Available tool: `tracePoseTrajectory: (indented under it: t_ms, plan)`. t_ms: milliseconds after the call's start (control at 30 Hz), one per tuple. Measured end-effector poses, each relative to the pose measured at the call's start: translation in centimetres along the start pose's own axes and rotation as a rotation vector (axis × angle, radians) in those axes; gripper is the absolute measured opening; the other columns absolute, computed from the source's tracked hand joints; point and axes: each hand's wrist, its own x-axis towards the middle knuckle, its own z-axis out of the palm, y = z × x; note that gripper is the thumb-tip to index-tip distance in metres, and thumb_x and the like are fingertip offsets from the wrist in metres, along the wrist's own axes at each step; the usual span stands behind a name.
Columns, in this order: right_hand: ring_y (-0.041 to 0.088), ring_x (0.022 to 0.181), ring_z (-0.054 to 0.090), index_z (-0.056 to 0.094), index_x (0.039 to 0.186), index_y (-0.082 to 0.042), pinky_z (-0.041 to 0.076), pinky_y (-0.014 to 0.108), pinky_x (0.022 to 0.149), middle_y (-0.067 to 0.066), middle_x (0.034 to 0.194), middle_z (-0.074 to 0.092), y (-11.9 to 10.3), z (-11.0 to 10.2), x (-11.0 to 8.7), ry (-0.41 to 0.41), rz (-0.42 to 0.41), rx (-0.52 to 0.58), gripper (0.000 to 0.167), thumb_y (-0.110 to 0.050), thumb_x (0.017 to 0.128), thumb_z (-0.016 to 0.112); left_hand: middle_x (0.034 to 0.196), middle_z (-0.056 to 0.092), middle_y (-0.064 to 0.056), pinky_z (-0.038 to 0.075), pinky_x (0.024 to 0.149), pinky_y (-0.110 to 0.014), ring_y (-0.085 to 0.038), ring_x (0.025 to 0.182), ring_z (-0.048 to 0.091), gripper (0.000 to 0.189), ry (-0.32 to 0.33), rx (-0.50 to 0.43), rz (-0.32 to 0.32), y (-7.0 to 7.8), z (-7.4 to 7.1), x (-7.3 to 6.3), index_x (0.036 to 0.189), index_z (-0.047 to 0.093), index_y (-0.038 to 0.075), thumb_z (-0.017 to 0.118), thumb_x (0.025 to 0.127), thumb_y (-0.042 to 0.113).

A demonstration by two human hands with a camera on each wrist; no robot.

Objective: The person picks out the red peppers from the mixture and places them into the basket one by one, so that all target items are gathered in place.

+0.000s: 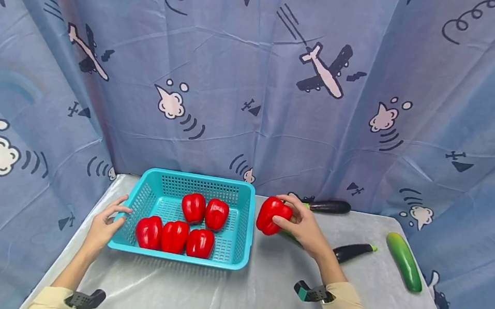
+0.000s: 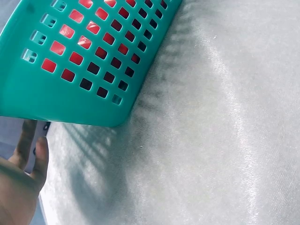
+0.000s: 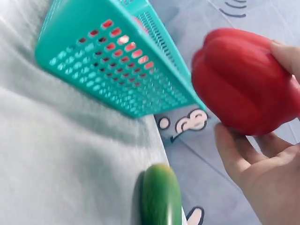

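A red bell pepper [image 1: 273, 215] is held up in my right hand [image 1: 305, 227], just right of the basket's right side. In the right wrist view the thumb and fingers grip the bell pepper [image 3: 243, 82] from opposite sides. My left hand [image 1: 105, 222] is at the left rim of the turquoise basket [image 1: 177, 257], its fingers fairly straight and touching the edge. Several more red bell peppers [image 1: 174, 236] lie inside the basket, some along the near wall and two behind. The left wrist view shows part of the left hand [image 2: 21, 183] below the basket's corner.
Behind the right hand lies an eggplant [image 1: 331, 207], with another eggplant [image 1: 352, 252] beside the right forearm. A green cucumber-like vegetable [image 1: 404, 262] lies near the table's right edge; another [image 3: 161, 194] is partly hidden under the right hand. A patterned curtain [image 1: 218, 93] hangs behind the table.
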Motion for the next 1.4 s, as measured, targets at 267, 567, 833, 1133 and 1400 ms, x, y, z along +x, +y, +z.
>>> tracePoseTrajectory:
  t_ms: [267, 567, 833, 1133, 1400]
  plan:
    - [0.04, 0.111, 0.059, 0.058, 0.139, -0.009, 0.057, 0.044, 0.083, 0.017, 0.133, 0.055, -1.0, 2.6, 1.3, -0.053, -0.03, 0.039, 0.049, -0.012, 0.093, 0.076, 0.153, 0.044, -0.017, 0.042, 0.088, -0.015, -0.018, 0.141, 0.036, 0.021, 0.004, -0.015, 0.0, 0.0, 0.0, 0.1, 0.114, 0.067, -0.008, 0.056, 0.096, -0.009]
    - [0.035, 0.107, 0.066, 0.062, 0.133, -0.005, 0.057, 0.044, 0.085, 0.016, 0.127, 0.061, -1.5, 5.5, 2.3, -0.195, -0.066, 0.066, 0.041, -0.011, 0.095, 0.074, 0.152, 0.045, -0.018, 0.039, 0.092, -0.017, -0.031, 0.143, 0.033, 0.02, -0.003, -0.017, 0.007, 0.4, 0.1, 0.1, 0.115, 0.067, -0.009, 0.057, 0.097, -0.008]
    - [0.033, 0.105, 0.066, 0.063, 0.132, -0.003, 0.057, 0.043, 0.085, 0.016, 0.124, 0.062, -1.4, 7.6, 2.2, -0.257, -0.044, 0.042, 0.041, -0.007, 0.093, 0.076, 0.153, 0.044, -0.02, 0.04, 0.09, -0.017, -0.03, 0.143, 0.033, 0.021, -0.004, -0.02, 0.016, 0.1, 0.1, 0.2, 0.115, 0.067, -0.009, 0.057, 0.097, -0.009]
    - [0.034, 0.115, 0.058, 0.062, 0.132, 0.003, 0.051, 0.05, 0.094, 0.016, 0.125, 0.063, -1.7, 8.7, 1.6, -0.281, -0.082, -0.086, 0.044, -0.003, 0.09, 0.076, 0.152, 0.043, -0.022, 0.04, 0.09, -0.021, -0.035, 0.142, 0.033, 0.02, 0.003, -0.009, 0.009, 0.1, 0.1, 0.1, 0.115, 0.066, -0.01, 0.057, 0.097, -0.008]
    - [0.038, 0.116, 0.059, 0.062, 0.13, 0.007, 0.049, 0.05, 0.097, 0.02, 0.125, 0.064, -2.3, 8.9, 0.9, -0.333, -0.087, -0.109, 0.044, -0.001, 0.088, 0.077, 0.153, 0.043, -0.019, 0.042, 0.089, -0.018, -0.031, 0.144, 0.032, 0.021, 0.001, -0.016, 0.005, 0.1, 0.1, 0.0, 0.114, 0.066, -0.009, 0.056, 0.096, -0.01]
